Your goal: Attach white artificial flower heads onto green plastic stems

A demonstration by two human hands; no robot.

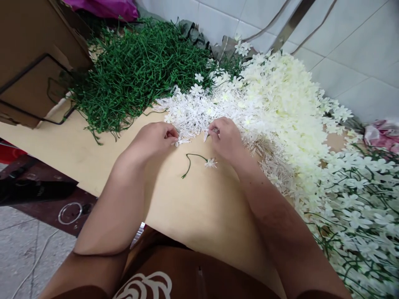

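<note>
My left hand is closed, its fingertips pinching a small white flower piece at the near edge of the pile of white stamens. To the right, my right hand pinches another small white piece that points down. Between and below the hands, a curved green stem with a white flower head at its right end lies on the tan board.
A heap of green stems lies at the back left beside a cardboard box and a black wire frame. White blossoms are piled at the back right, and stemmed white flowers at the right. A tiled wall stands behind.
</note>
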